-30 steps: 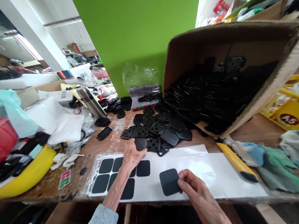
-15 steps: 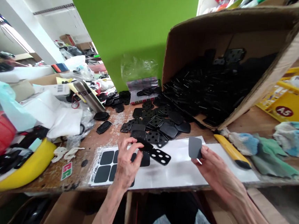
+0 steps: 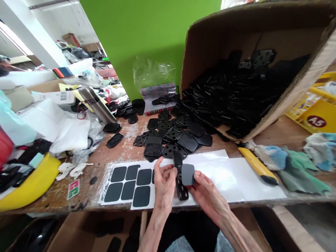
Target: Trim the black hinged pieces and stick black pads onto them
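My left hand [image 3: 164, 183] pinches a black plastic plate with holes [image 3: 179, 180], held nearly edge-on above the table's front edge. My right hand [image 3: 205, 188] grips a dark grey square pad [image 3: 188, 174] and holds it against that plate. Below them lies a white backing sheet [image 3: 237, 180] with several more dark pads [image 3: 128, 182] stuck on its left part. A heap of black perforated plates [image 3: 177, 139] lies just beyond the sheet. More of them spill from a tipped cardboard box [image 3: 267, 23].
A yellow utility knife [image 3: 257, 165] lies right of the sheet, with crumpled cloths [image 3: 297, 165] beyond it. A steel flask [image 3: 96, 104], plastic bags and a yellow tray [image 3: 29, 185] crowd the left. A yellow crate [image 3: 326, 116] stands at the right. A green panel rises behind.
My left hand picked a perforated plate from the heap and drew it toward me. My right hand lifted a pad off the sheet and brought it left against the plate.
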Demonstrator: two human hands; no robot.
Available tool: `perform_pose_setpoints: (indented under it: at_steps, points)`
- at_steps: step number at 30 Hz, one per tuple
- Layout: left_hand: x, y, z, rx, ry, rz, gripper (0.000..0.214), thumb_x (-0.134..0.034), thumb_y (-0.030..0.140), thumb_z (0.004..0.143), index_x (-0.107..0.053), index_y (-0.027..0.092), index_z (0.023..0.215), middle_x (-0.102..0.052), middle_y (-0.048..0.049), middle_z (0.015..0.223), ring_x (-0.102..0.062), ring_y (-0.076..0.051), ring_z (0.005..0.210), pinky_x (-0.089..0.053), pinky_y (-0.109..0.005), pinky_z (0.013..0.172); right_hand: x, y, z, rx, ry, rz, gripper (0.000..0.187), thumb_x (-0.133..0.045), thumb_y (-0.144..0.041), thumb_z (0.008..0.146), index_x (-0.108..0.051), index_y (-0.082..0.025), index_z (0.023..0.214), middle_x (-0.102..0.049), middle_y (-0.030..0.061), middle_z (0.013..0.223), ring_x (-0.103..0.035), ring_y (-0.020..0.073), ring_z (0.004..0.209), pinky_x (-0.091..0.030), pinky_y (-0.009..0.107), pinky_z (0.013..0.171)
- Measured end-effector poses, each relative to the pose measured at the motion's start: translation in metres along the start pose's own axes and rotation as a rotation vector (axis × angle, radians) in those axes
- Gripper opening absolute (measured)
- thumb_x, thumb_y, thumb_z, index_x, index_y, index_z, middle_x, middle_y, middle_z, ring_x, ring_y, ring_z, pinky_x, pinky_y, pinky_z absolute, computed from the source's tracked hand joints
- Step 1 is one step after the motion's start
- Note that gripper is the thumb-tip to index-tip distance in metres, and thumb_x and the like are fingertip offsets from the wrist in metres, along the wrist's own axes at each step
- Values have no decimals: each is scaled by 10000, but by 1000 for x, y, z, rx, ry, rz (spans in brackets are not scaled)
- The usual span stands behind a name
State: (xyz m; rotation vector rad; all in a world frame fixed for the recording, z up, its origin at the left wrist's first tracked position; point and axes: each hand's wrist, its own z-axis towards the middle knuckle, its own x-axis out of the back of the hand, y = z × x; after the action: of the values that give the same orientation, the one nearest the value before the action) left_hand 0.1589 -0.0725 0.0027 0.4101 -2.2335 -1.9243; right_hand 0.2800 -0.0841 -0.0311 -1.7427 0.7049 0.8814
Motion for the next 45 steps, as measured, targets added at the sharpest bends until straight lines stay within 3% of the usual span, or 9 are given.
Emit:
perform_pose_setpoints:
  at_steps: [5, 12, 17, 23, 26, 29, 32, 40, 45]
  points:
    - [-4, -6, 0, 29, -123, 51, 225, -574, 367, 753, -593, 149, 807, -608, -39, 732, -567, -150, 686, -430, -234, 631, -2, -5, -4, 11, -34, 34, 63, -625, -236, 774, -598, -182, 796, -573, 8, 882, -540, 138, 888, -428, 309, 862]
    - [-5, -12, -7, -74, -168, 185, 242, -544, 341, 781, -575, 200, 974, -637, -37, 856, -587, -163, 765, -435, -260, 707, 2, -8, -5, 34, 4, -51, 106, -622, -294, 764, -609, -204, 817, -569, 15, 939, -533, 147, 878, -444, 298, 829]
    - [-3, -11, -7, -59, -244, 221, 184, -590, 317, 746, -597, 173, 860, -642, -41, 797, -598, -155, 699, -440, -248, 648, 3, -26, -14, 72, -23, -41, 50, -591, -277, 795, -575, -240, 826, -555, -15, 951, -516, 134, 909, -415, 308, 856]
    - [4, 13, -17, 366, -278, -374, 314, -542, 443, 786, -467, 285, 1047, -663, -5, 815, -641, -183, 732, -470, -273, 591, 11, -62, -41, 90, 68, -310, 135, -631, -320, 769, -528, -249, 820, -536, -28, 834, -499, 115, 755, -414, 238, 699]
    - [6, 18, -19, 520, -260, -514, 408, -518, 500, 786, -537, 187, 1046, -677, -73, 867, -646, -190, 757, -491, -284, 636, 12, -68, -53, 40, 122, -444, 220, -672, -337, 729, -541, -257, 887, -510, -36, 764, -474, 108, 683, -398, 217, 634]
    - [5, 20, -21, 618, -257, -588, 501, -483, 542, 788, -605, 100, 991, -683, -113, 842, -646, -200, 748, -500, -305, 695, 8, -67, -61, -15, 123, -499, 201, -661, -361, 732, -547, -220, 819, -516, -15, 748, -479, 125, 685, -402, 236, 627]
    - [5, 25, -26, 577, -256, -609, 463, -486, 510, 798, -620, 108, 985, -686, -105, 818, -647, -215, 757, -498, -324, 711, 0, -64, -66, -62, 99, -490, 206, -632, -383, 751, -538, -199, 757, -561, 18, 793, -513, 161, 754, -415, 279, 688]
    - [1, 38, -42, 543, -242, -595, 463, -433, 512, 822, -631, 118, 966, -676, -89, 775, -620, -167, 602, -379, -207, 408, -20, -39, -73, -67, 13, -444, 151, -524, -339, 842, -585, -207, 883, -585, 57, 1086, -488, 225, 1044, -323, 385, 933]
    - [-2, 33, -46, 521, -172, -619, 446, -428, 493, 834, -644, 115, 931, -670, -75, 747, -626, -171, 668, -470, -242, 563, -25, -22, -71, -31, 77, -446, 148, -568, -350, 809, -591, -204, 804, -595, 41, 1065, -485, 219, 1046, -318, 361, 937]
